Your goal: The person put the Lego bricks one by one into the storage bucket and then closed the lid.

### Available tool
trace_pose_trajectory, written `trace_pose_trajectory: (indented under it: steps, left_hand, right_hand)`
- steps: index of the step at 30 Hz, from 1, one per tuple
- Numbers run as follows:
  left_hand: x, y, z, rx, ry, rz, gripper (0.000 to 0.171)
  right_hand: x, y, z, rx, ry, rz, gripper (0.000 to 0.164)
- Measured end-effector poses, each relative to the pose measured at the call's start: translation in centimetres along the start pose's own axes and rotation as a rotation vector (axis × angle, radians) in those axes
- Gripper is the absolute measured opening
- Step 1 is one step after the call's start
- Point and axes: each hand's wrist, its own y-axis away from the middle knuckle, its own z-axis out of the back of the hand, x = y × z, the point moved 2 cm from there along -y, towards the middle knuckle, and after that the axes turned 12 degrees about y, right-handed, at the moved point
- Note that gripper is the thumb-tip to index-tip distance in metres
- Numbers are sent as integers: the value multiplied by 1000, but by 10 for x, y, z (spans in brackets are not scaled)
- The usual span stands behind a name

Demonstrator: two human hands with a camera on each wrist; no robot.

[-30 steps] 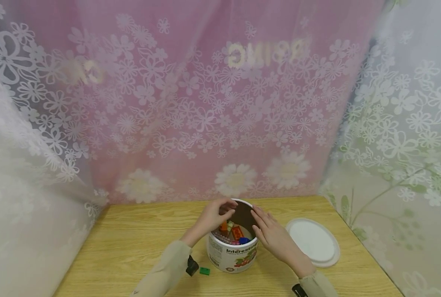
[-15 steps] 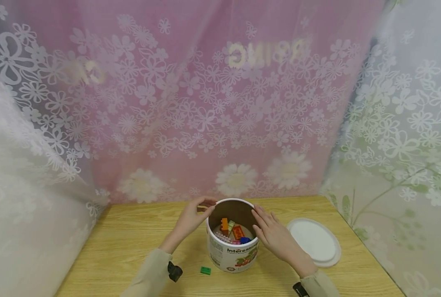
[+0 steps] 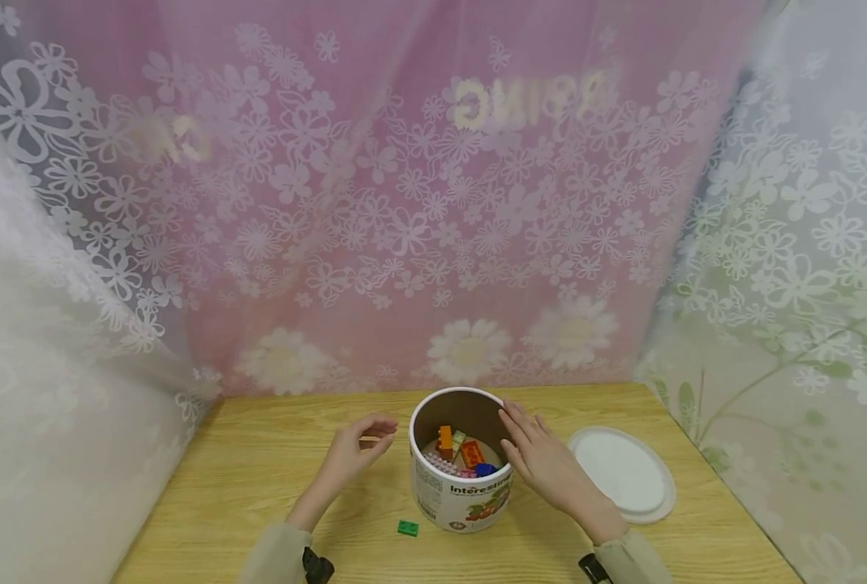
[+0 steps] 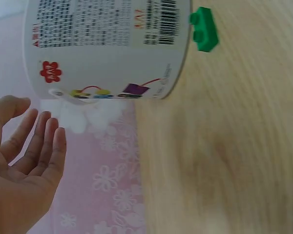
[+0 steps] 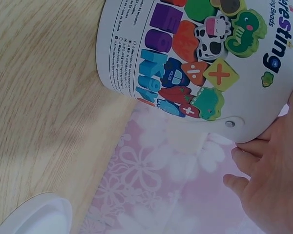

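A white round bucket (image 3: 433,496) with a printed label stands upright on the table. Several toy bricks lie at its bottom, among them an orange brick (image 3: 444,440), a red one (image 3: 472,455) and a blue one (image 3: 485,470). My right hand (image 3: 546,469) rests on the bucket's right rim with fingers extended over the edge. To the left of the bucket, my left hand (image 3: 356,450) hovers apart from it, fingers loosely bent and holding nothing. A small green brick (image 3: 407,528) lies on the table in front of the bucket, its studs showing in the left wrist view.
A white lid (image 3: 623,472) lies flat to the right, beside my right forearm. The wooden table (image 3: 258,462) ends at a pink flowered curtain (image 3: 375,243) behind, with paler curtains on both sides.
My left hand has drawn out of the bucket's mouth and moved left, away from the rim, uncovering the bricks inside. The right hand has stayed on the rim.
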Motion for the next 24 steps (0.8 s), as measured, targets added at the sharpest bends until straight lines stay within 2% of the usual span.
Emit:
trace_pose_trajectory:
  steps: [3,12,17,24]
  left_hand:
    - [11,8,-3,74,17,15,24]
    - [40,32,-18,379,80,156,22]
    - [45,43,-28,437,99,201,24]
    - [45,50,-40,524,95,204,27]
  right_hand:
    - [0,0,-1,-2,4,-2,58]
    - [1,1,-1,10,-6,-12,58]
    - [1,0,0,1,-6,-10,57]
    - [0,0,-2,-5,-3,-9,57]
